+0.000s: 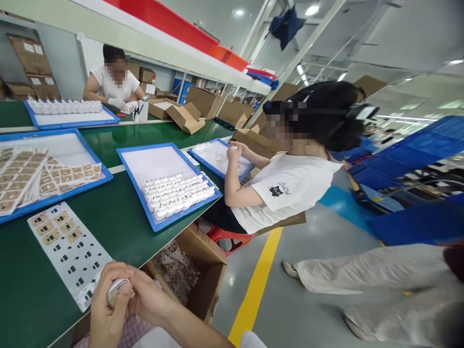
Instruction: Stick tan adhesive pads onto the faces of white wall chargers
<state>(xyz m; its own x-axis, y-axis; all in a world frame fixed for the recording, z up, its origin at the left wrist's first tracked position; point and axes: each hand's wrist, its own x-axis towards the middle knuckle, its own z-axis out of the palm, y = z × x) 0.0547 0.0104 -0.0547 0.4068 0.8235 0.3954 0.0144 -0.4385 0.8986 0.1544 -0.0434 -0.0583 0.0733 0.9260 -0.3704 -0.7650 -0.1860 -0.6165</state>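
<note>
At the table's near edge my left hand (105, 304) is closed around a small rounded white piece (116, 292) with a tan face. My right hand (150, 296) presses against the same piece from the other side, its fingers bent around it; part of the piece is hidden by the fingers. Just beyond my hands lies a sticker sheet (78, 256) on the green tabletop. Several tan stickers remain at its far end, and dark printed marks cover the rest. A bit of crumpled white material (87, 294) sits at the sheet's near end.
A blue-rimmed tray (159, 162) holds rows of small white parts with wires. More sheets fill the left tray (78, 145). Below the table edge stands a cardboard box (208, 285) of scraps. A co-worker (290, 183) sits to the right; another person (116, 82) works opposite.
</note>
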